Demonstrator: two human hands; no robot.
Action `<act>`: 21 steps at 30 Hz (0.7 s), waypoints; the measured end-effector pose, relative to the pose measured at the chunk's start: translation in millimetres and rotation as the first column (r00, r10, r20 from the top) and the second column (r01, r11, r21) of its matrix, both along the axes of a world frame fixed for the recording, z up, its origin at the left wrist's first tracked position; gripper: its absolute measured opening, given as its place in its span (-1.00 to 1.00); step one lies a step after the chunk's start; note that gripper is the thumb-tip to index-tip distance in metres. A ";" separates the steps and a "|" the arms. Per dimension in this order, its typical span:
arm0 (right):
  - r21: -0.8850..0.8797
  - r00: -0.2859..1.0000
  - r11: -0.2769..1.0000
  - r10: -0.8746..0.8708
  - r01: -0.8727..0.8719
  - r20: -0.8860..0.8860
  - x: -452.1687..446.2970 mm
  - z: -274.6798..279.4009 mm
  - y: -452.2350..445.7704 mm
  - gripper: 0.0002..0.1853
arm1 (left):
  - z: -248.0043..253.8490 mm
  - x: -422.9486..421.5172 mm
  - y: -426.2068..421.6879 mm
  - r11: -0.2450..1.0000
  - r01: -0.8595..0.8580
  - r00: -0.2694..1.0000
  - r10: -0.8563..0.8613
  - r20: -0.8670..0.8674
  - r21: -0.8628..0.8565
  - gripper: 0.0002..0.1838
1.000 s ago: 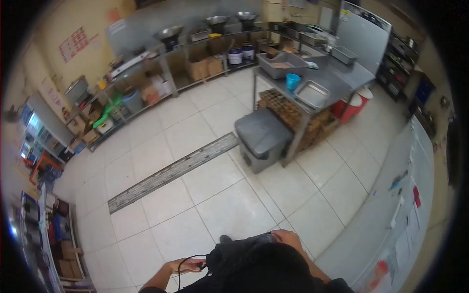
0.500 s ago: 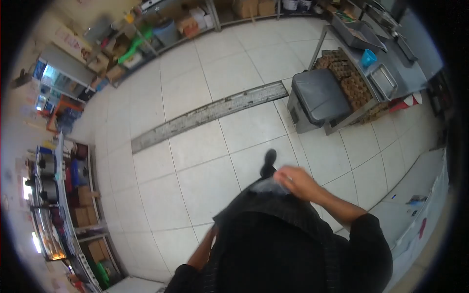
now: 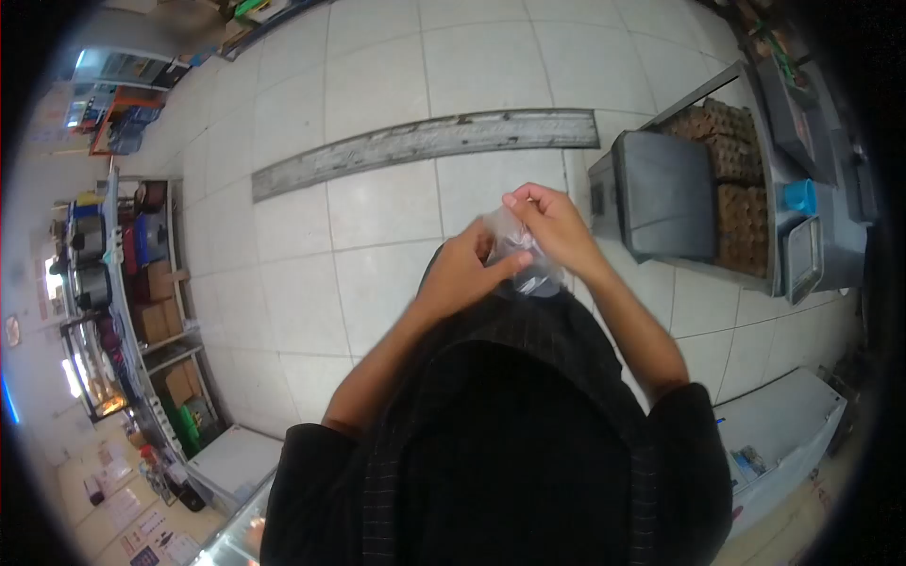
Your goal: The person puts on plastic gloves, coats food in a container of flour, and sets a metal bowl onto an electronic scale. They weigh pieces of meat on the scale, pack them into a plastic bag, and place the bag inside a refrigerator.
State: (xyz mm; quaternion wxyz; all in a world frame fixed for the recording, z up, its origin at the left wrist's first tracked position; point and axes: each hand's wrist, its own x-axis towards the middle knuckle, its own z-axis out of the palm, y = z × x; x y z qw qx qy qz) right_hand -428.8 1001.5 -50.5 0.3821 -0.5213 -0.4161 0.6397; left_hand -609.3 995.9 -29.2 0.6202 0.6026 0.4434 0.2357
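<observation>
Both of my hands are in front of my dark apron [image 3: 557,330], around a clear plastic bag [image 3: 533,274]. My left hand [image 3: 462,269] grips the bag's left side, with the thumb across its front. My right hand [image 3: 552,226] pinches the bag's upper right edge between thumb and fingers. Something dark shows through the lower part of the bag; whether it lies inside or is the apron behind, I cannot tell.
A metal floor drain [image 3: 425,146] crosses the white tiles ahead. At the right, a grey lidded bin [image 3: 665,193] stands by egg trays [image 3: 741,226] and a steel table holding a blue cup [image 3: 800,197]. Shelves [image 3: 160,311] line the left; a white freezer [image 3: 783,424] is lower right.
My left hand has come up from beside the apron and now holds the bag. My right hand has moved up with the bag, next to the left. The view has tilted down and turned.
</observation>
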 end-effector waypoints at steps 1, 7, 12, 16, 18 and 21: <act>0.000 0.993 0.995 -0.104 0.104 -0.060 15.1 6.7 13.3 -0.77 | -17.9 16.1 19.1 0.996 0.014 0.998 -0.009 0.062 -0.087 -0.62; 0.037 1.000 0.999 0.023 -0.023 0.006 83.5 -1.4 70.8 -0.65 | -36.9 63.7 161.4 0.807 -0.110 0.906 0.321 0.275 -0.581 -0.70; -0.300 0.863 0.858 -0.478 0.417 -0.167 127.1 -38.4 154.3 -0.86 | -28.8 96.6 303.4 0.703 -0.103 0.727 0.536 0.429 -0.703 -0.59; -0.242 0.583 0.646 -0.761 0.724 -0.286 183.2 -15.7 243.9 -0.89 | -37.0 131.2 413.0 0.642 0.003 0.725 0.527 0.444 -0.767 -0.68; -0.220 0.477 0.552 -0.821 0.805 -0.315 213.5 -1.7 279.7 -0.88 | -25.6 165.6 463.5 0.672 -0.020 0.788 0.467 0.402 -0.741 -0.69; -0.215 0.300 0.435 -0.834 0.874 -0.464 269.0 -3.8 322.6 -0.86 | -33.9 218.8 544.5 0.770 -0.077 0.862 0.370 0.345 -0.634 -0.71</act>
